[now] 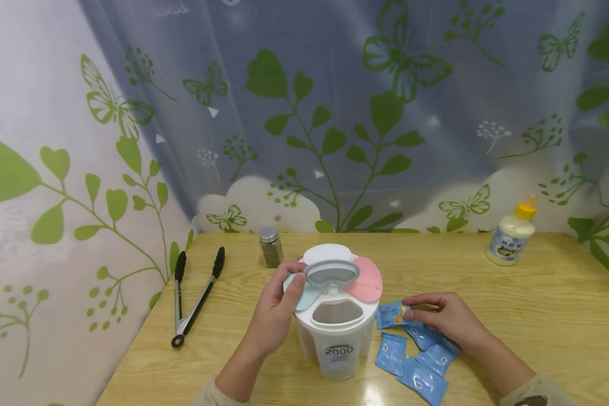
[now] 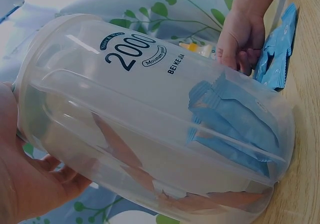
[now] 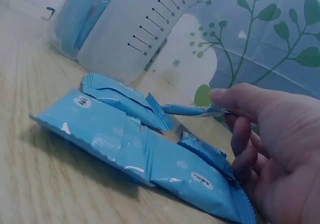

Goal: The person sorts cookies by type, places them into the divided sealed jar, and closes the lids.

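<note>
A translucent storage container (image 1: 341, 347) printed "2000" stands on the table, its white lid carrying blue, pink and white flaps. The front grey flap (image 1: 332, 274) is raised, leaving the front opening (image 1: 338, 312) uncovered. My left hand (image 1: 279, 299) grips the left rim, thumb on top near the blue flap (image 1: 304, 294). Blue packets (image 2: 235, 121) show through the wall at the container's bottom. Just right of the container, my right hand (image 1: 449, 318) pinches one blue packet (image 1: 392, 314) by its end, thumb against fingers. Several more blue packets (image 1: 422, 380) lie below that hand.
Black-tipped tongs (image 1: 201, 299) lie spread at the left. Behind the container stands a small spice jar (image 1: 271, 248) with a grey cap. A squeeze bottle (image 1: 510, 234) with a yellow nozzle is at the back right. A leaf-printed curtain (image 1: 335, 141) hangs behind the wooden table (image 1: 538, 316).
</note>
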`<state>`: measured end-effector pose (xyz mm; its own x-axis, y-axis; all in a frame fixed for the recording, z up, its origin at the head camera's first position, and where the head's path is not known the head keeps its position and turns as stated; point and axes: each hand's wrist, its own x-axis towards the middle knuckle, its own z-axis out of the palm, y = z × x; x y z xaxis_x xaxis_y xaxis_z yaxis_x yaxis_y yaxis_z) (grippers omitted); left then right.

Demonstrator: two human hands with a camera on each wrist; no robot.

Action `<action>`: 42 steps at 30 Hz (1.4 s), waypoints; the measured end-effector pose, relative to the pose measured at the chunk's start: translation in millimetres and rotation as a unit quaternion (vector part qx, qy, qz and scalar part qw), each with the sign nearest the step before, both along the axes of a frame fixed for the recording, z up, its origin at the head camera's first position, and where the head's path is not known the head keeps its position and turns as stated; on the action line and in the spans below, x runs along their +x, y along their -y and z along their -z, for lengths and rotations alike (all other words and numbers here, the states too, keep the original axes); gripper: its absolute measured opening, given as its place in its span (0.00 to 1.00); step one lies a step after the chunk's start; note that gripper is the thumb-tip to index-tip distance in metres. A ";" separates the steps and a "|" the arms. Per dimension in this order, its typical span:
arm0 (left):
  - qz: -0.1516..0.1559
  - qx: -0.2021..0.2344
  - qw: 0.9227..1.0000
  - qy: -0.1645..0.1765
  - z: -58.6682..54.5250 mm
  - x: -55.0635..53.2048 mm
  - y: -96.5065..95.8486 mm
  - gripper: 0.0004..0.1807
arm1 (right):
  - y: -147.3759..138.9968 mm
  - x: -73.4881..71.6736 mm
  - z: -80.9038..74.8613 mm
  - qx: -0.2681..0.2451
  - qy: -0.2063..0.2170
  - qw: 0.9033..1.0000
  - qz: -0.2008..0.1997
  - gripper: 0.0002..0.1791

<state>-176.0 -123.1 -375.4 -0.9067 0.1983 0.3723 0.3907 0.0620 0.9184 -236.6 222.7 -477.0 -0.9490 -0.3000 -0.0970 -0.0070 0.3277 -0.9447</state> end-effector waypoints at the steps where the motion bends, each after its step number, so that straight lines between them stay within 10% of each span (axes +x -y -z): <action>1: 0.002 0.002 1.000 0.000 -0.3 -0.2 -0.3 0.12 | -0.1 0.2 -0.5 -0.001 0.003 1.000 0.002 0.26; 13: 0.005 0.002 1.000 -0.001 0.7 -0.6 0.8 0.11 | 2.9 5.5 -23.4 -0.030 0.040 0.998 0.033 0.27; 33: 0.003 -0.002 1.000 -0.002 3.2 -0.9 1.7 0.11 | -1.8 19.4 -56.3 -0.112 -0.006 0.993 -0.037 0.15; 42: 0.000 -0.001 1.000 -0.009 5.2 -3.1 2.1 0.11 | -2.4 29.4 -78.7 -0.225 -0.014 0.966 -0.127 0.21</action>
<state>-179.1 -125.2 -380.6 -0.8998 0.1994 0.3880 0.4071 0.0645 0.9111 -207.2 225.1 -398.3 -0.8396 -0.5295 0.1211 -0.0602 -0.1308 -0.9896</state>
